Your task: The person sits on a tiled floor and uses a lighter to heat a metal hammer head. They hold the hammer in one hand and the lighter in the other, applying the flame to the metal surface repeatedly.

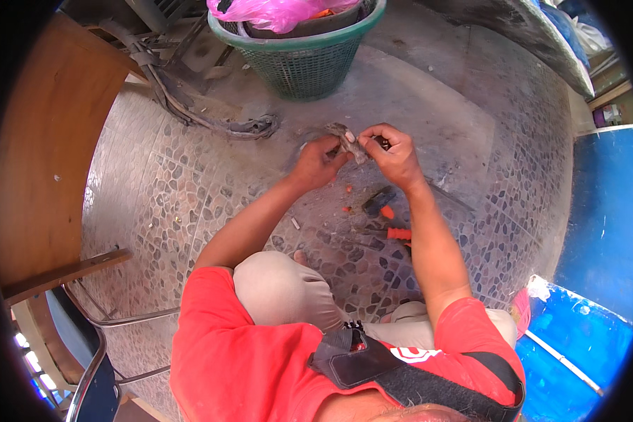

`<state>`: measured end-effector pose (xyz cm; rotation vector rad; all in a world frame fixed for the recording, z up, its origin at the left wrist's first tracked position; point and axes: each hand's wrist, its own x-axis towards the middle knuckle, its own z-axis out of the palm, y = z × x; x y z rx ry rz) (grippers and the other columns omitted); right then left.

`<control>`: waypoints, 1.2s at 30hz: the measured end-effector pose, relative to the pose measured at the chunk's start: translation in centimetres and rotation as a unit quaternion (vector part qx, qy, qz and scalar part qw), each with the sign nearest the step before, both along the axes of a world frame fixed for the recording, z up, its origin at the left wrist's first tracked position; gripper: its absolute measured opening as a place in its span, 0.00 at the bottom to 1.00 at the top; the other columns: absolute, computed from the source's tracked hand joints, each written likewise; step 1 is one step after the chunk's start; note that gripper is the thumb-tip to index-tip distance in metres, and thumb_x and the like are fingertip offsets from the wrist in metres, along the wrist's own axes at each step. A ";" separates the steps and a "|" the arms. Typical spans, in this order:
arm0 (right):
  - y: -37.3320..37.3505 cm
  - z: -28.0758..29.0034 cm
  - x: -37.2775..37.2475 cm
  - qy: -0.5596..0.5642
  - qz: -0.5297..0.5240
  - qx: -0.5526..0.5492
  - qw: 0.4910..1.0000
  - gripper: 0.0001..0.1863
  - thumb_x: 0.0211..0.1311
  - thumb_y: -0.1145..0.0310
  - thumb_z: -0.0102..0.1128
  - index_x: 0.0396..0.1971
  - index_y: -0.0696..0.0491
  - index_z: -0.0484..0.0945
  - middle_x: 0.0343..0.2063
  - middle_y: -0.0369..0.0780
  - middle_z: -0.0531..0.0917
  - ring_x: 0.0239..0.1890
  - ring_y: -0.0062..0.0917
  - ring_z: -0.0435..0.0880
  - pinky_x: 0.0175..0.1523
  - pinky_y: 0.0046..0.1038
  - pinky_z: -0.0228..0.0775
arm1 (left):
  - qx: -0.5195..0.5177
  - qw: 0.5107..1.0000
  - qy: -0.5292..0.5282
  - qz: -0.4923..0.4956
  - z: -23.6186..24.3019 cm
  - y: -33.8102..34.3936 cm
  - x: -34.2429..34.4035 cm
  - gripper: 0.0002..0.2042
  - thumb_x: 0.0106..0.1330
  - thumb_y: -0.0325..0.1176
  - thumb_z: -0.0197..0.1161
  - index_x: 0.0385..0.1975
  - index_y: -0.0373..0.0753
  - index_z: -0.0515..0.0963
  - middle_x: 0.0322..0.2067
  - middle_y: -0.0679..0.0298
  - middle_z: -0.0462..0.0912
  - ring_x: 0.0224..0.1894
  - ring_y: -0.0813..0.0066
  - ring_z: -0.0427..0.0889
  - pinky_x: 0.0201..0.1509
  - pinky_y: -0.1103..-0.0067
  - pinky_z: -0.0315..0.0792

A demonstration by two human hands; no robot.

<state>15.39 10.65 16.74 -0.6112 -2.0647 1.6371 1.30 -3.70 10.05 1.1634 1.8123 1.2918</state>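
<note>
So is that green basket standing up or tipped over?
Standing up: the green basket sits on its narrower base, its wide rim on top, with pink plastic at the rim.

Left fingers (340, 160) and right fingers (382, 131) pinch a small greyish piece (356, 150).

- Ragged grey-brown lump (355, 149): too small to identify; fingertips of left hand (316, 163) and right hand (399, 158) cover its edges.
- Slender orange-handled tool (399, 233): one end hidden behind bare right forearm (436, 243).
- Loose orange scraps (349, 188): too tiny to name.
- Green plastic mesh basket (299, 67): top cut off; contents partly under thin pink plastic bag (281, 13).
- Blue metal-framed chair (97, 394): cut off, lower left.
</note>
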 end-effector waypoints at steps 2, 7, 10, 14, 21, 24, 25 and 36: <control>0.3 0.5 0.4 -0.004 0.019 0.069 0.997 0.06 0.60 0.73 0.66 0.35 0.59 0.83 0.29 0.38 0.84 0.29 0.22 0.81 0.35 0.26 0.71 | 0.012 0.999 0.049 -0.015 0.4 0.3 0.2 0.12 0.64 0.25 0.67 0.47 0.35 0.80 0.41 0.60 0.81 0.43 0.73 0.83 0.46 0.76 0.80; 0.5 2.0 1.2 -0.009 0.052 0.182 0.982 0.05 0.58 0.74 0.65 0.32 0.58 0.82 0.30 0.45 0.84 0.32 0.33 0.85 0.36 0.31 0.74 | 0.052 0.995 0.080 -0.025 1.0 0.3 0.7 0.13 0.62 0.26 0.67 0.46 0.36 0.80 0.39 0.59 0.81 0.40 0.69 0.83 0.42 0.74 0.79; 0.8 2.2 1.4 0.006 0.070 0.234 0.970 0.04 0.56 0.74 0.64 0.31 0.57 0.82 0.30 0.45 0.84 0.32 0.37 0.85 0.36 0.33 0.75 | 0.064 0.994 0.086 -0.023 1.1 0.3 0.8 0.12 0.61 0.28 0.69 0.43 0.35 0.80 0.38 0.54 0.82 0.38 0.59 0.83 0.39 0.70 0.76; 1.2 2.5 1.5 -0.008 0.092 0.309 0.947 0.04 0.56 0.74 0.65 0.30 0.57 0.82 0.29 0.44 0.84 0.31 0.39 0.85 0.35 0.34 0.75 | 0.069 0.993 0.095 -0.028 1.3 0.4 1.0 0.11 0.60 0.29 0.69 0.41 0.35 0.80 0.37 0.52 0.83 0.38 0.54 0.83 0.39 0.68 0.76; 0.9 3.9 1.7 -0.045 0.116 0.349 0.929 0.02 0.55 0.74 0.64 0.28 0.55 0.84 0.30 0.44 0.84 0.31 0.43 0.84 0.34 0.36 0.76 | 0.074 0.991 0.103 -0.037 1.2 0.6 1.1 0.10 0.60 0.31 0.69 0.38 0.35 0.80 0.33 0.53 0.81 0.35 0.54 0.81 0.37 0.67 0.74; 1.0 3.9 1.9 -0.057 0.108 0.258 0.959 0.04 0.54 0.74 0.66 0.29 0.56 0.86 0.30 0.45 0.85 0.31 0.41 0.85 0.36 0.34 0.76 | 0.070 0.991 0.109 -0.042 1.0 0.5 1.1 0.10 0.59 0.32 0.70 0.37 0.36 0.80 0.32 0.53 0.80 0.34 0.54 0.80 0.36 0.67 0.73; 1.1 3.8 2.0 -0.065 0.110 0.232 0.964 0.04 0.54 0.74 0.66 0.30 0.57 0.86 0.30 0.45 0.86 0.31 0.38 0.85 0.37 0.32 0.76 | 0.069 0.990 0.112 -0.045 0.8 0.5 1.0 0.10 0.59 0.32 0.70 0.36 0.36 0.80 0.31 0.53 0.80 0.34 0.54 0.80 0.36 0.66 0.73; 1.9 3.6 2.2 -0.159 0.110 0.028 0.981 0.09 0.48 0.73 0.74 0.29 0.60 0.87 0.25 0.41 0.87 0.31 0.24 0.86 0.38 0.27 0.76 | 0.080 0.983 0.141 -0.091 1.8 0.2 1.4 0.10 0.60 0.31 0.68 0.37 0.35 0.79 0.32 0.53 0.80 0.37 0.51 0.79 0.41 0.64 0.72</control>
